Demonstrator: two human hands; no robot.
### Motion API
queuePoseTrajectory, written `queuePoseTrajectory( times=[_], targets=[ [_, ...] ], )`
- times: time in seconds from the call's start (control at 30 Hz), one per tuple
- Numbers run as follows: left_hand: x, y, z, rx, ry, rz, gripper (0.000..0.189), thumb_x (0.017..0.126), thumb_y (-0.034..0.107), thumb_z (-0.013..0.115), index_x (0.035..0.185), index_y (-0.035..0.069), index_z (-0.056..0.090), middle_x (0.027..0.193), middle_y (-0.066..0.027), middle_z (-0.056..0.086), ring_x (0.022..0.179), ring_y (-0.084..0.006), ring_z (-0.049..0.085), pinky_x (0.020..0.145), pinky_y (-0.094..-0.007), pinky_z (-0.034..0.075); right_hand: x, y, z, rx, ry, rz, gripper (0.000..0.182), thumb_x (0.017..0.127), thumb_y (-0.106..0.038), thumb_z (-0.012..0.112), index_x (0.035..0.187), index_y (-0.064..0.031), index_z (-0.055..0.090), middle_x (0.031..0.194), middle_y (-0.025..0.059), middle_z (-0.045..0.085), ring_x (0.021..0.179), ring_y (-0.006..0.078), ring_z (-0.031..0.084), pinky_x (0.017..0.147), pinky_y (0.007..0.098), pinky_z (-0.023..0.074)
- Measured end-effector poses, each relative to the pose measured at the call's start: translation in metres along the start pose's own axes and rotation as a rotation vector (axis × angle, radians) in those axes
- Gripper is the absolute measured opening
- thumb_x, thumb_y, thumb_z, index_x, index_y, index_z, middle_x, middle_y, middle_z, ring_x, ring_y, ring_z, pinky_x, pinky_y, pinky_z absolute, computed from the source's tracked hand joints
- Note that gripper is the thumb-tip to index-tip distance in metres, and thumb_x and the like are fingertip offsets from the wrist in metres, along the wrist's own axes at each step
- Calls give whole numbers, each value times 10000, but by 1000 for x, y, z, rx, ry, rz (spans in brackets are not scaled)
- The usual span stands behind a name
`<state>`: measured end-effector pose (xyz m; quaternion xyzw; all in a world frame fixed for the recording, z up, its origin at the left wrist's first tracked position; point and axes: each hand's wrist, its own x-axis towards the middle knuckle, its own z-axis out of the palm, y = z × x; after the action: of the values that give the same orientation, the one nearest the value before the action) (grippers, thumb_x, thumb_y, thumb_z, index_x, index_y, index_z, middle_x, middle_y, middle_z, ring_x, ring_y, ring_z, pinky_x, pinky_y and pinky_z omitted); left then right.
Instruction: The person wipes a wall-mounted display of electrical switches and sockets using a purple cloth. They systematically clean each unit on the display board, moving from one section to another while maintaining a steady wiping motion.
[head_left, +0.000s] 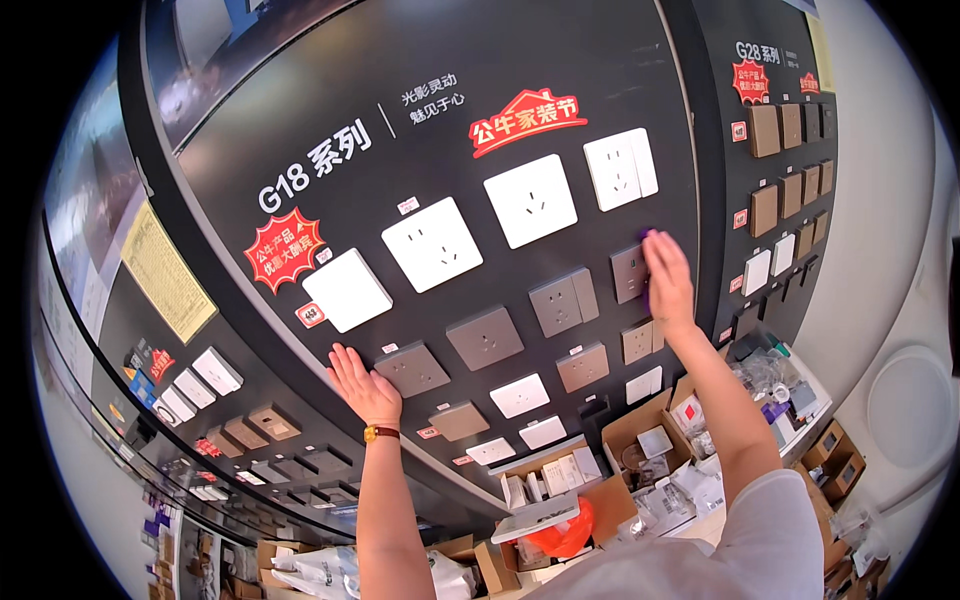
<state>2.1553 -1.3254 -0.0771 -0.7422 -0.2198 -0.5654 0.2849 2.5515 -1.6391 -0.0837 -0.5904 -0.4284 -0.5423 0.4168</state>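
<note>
My left hand (365, 386) lies flat with fingers spread near the left edge of a black display board (352, 247). Just right of its thumb is a grey socket plate (412, 369). My right hand (670, 281) is at the board's right side, fingers extended and together over a purple cloth (646, 298). Only small bits of the cloth show past the hand, so its shape is hidden. Hand and cloth cover the right part of another grey socket plate (628, 274). White socket plates (531, 201) and a blank white plate (347, 290) sit higher up.
Open cardboard boxes (616, 435) with small packaged parts stand below the board. A red plastic bag (564, 529) lies among them. At right are another switch panel (765, 180) and a white bin of parts (814, 394). More switch plates (217, 371) line the left panel.
</note>
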Motion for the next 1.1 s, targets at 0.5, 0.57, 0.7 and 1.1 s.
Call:
queuePoseTrajectory(
  times=[0.5, 0.57, 0.7, 1.1],
  targets=[
    [-4, -4, 3, 8, 10, -7, 606, 923, 96, 402, 1516, 17, 308, 1594, -219, 296, 1492, -388, 250, 1224, -534, 156, -52, -52, 13, 156, -255, -166, 537, 830, 68, 533, 1363, 11, 551, 1437, 126, 529, 1336, 312, 501, 1100, 398, 429],
    [-3, -2, 5, 3, 8, -12, 606, 923, 97, 402, 1516, 17, 307, 1593, -222, 296, 1491, -391, 251, 1224, -534, 157, -48, -40, 7, 135, -274, -175, 562, 808, 79, 539, 1365, 2, 550, 1429, 127, 536, 1313, 318, 525, 1087, 398, 446],
    [-3, -2, 6, 4, 6, -17, 605, 923, 101, 401, 1515, 15, 309, 1593, -226, 293, 1490, -393, 252, 1222, -536, 159, -33, -17, 5, 33, -49, 81, 548, 865, 103, 495, 1403, -1, 510, 1467, 169, 483, 1353, 363, 468, 1124, 433, 392],
    [-5, -1, 5, 6, 22, -19, 597, 920, 94, 406, 1505, 1, 329, 1587, -224, 310, 1485, -393, 267, 1223, -533, 163, -34, -31, 1, -6, -34, 130, 550, 838, 131, 517, 1365, -18, 570, 1403, 158, 501, 1287, 362, 491, 1090, 429, 405]
  ],
)
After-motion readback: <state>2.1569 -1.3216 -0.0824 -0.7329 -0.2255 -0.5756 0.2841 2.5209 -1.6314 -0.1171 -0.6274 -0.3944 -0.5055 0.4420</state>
